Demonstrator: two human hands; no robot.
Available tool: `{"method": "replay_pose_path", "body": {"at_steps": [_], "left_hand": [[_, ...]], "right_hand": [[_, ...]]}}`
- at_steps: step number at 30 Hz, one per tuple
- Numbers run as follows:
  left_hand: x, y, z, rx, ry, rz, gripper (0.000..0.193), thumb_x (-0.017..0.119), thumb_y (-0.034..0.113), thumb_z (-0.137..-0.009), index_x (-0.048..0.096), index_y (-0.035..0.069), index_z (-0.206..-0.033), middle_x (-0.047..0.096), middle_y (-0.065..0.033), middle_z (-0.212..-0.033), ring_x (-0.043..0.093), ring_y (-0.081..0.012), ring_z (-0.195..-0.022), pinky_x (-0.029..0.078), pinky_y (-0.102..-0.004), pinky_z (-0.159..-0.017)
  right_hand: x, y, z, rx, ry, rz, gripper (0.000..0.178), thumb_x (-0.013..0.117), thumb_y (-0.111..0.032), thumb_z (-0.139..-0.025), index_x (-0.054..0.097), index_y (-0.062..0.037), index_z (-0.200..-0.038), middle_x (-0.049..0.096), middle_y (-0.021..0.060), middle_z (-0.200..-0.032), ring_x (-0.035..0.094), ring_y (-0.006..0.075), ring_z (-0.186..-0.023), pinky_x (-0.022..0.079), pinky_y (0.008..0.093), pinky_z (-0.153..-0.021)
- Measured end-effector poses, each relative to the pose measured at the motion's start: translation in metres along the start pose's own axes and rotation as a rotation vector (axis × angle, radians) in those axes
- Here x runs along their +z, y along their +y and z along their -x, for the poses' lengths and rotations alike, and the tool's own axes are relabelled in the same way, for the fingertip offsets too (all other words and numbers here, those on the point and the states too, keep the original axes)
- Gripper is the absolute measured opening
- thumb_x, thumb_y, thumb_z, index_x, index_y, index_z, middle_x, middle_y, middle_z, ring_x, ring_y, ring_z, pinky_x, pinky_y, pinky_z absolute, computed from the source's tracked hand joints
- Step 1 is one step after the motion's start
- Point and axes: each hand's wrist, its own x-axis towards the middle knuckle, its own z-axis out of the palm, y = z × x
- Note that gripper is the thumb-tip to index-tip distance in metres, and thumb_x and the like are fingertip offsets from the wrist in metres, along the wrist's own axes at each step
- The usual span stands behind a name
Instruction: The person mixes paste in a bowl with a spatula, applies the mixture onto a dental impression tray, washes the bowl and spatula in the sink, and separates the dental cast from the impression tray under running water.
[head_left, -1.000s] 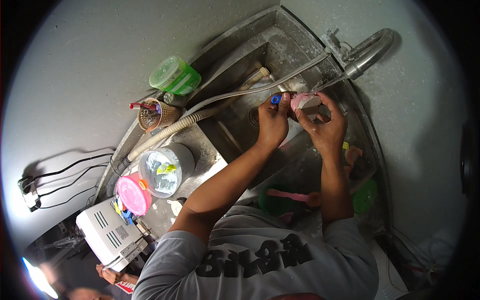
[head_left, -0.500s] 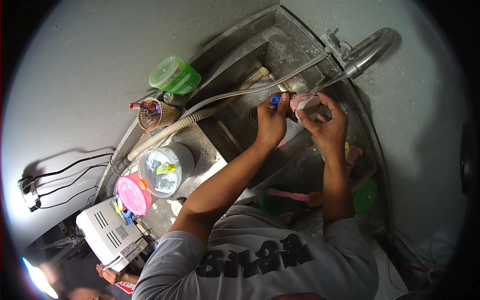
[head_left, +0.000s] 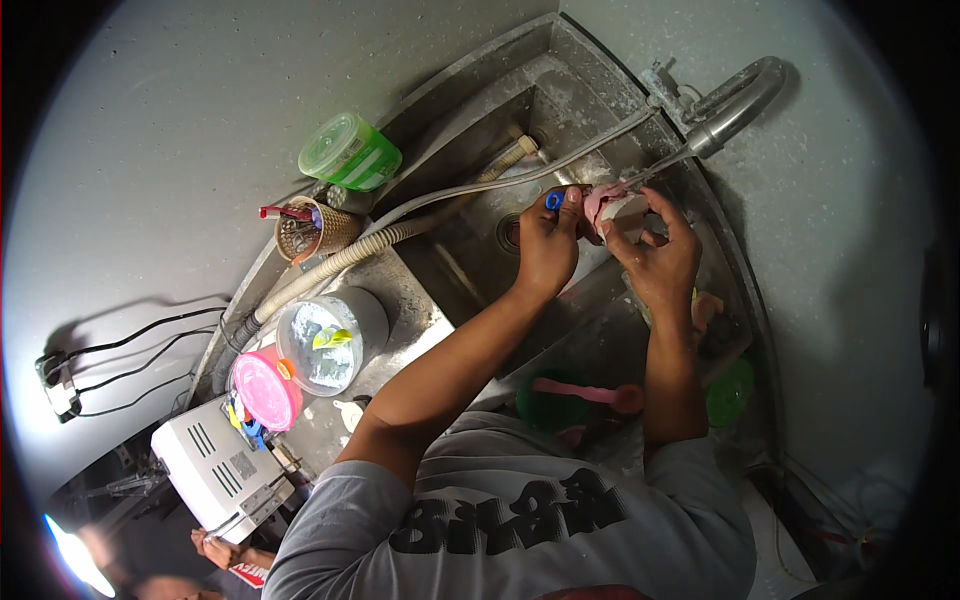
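Over the metal sink, under the faucet's water stream, both hands work close together. My left hand (head_left: 548, 248) is closed on a lump of pink, rubbery molding material (head_left: 599, 203), with a small blue piece (head_left: 554, 200) showing by its thumb. My right hand (head_left: 664, 262) grips a white plaster-like block (head_left: 626, 214) between thumb and fingers. The block lies against the pink material's right side. From the faucet (head_left: 722, 125) water runs down onto the pink lump. Fingers hide the undersides of both pieces.
A thin hose (head_left: 480, 184) and a ribbed hose (head_left: 360, 250) cross the sink (head_left: 470, 270). To the left stand a green tub (head_left: 350, 152), a woven cup (head_left: 312, 235), a clear bucket (head_left: 365, 325) and a pink-lidded tub (head_left: 266, 390). Another person's hand (head_left: 220, 548) shows lower left.
Both hands have shifted slightly right. The white block has turned and moved a little right, and more of the pink material shows between the hands.
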Motion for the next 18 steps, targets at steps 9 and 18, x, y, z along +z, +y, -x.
{"method": "replay_pose_path", "body": {"at_steps": [9, 18], "left_hand": [[0.003, -0.028, -0.029, -0.386, 0.205, 0.284, 0.026, 0.047, 0.021, -0.102, 0.057, -0.001, -0.091, 0.065, -0.0121, -0.087, 0.065, -0.0248, -0.073, 0.057, -0.0387, -0.067], [0.029, -0.007, -0.054, -0.587, -0.037, 0.605, 0.03, 0.034, 0.021, -0.104, 0.051, 0.001, -0.118, 0.059, -0.0148, -0.118, 0.058, -0.0284, -0.108, 0.045, -0.0471, -0.098]], "right_hand": [[-0.03, 0.013, -0.007, -0.004, -0.047, -0.352, 0.054, 0.079, -0.006, -0.074, 0.058, 0.0064, -0.122, 0.061, 0.0159, -0.116, 0.062, 0.0201, -0.103, 0.055, 0.0328, -0.084], [-0.084, 0.0, -0.01, -0.079, -0.045, -0.439, 0.056, 0.072, -0.015, -0.077, 0.055, 0.0103, -0.124, 0.062, 0.0173, -0.12, 0.058, 0.0228, -0.111, 0.041, 0.0362, -0.101]]}}
